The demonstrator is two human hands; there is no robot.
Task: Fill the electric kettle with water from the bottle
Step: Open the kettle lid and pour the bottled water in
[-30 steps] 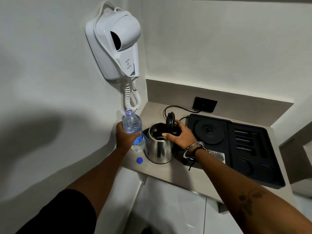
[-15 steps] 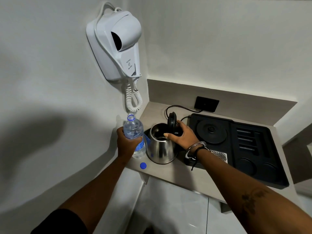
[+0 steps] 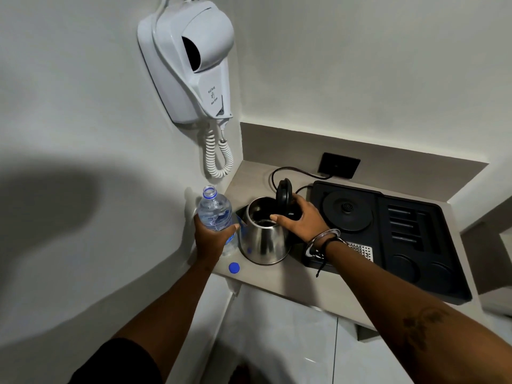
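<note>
While my left hand [image 3: 212,236] wraps the uncapped water bottle [image 3: 215,211] upright, my fingers [image 3: 234,227] closed around its lower half, the bottle stands just beside the steel electric kettle [image 3: 263,239] near the counter's [image 3: 277,281] front left corner. My right hand [image 3: 300,217] is closed over the kettle's handle side, thumb along the rim, and the black lid [image 3: 284,194] stands tipped up, leaving the mouth open. The kettle sits on the counter itself, off its round base [image 3: 347,210] in the black tray [image 3: 432,239] to the right. The blue cap [image 3: 234,268] lies at the front edge, clear of my arm.

To pour well, I judge I should lift the bottle above the rim and tilt its neck towards the centre of the opening, well away from the raised lid. A slow tilt should stop the thin plastic from glugging and splashing. My right hand should brace the kettle firmly, since it could slide on the smooth counter. I would also squeeze lightly, as a soft bottle spurts under pressure.
</note>
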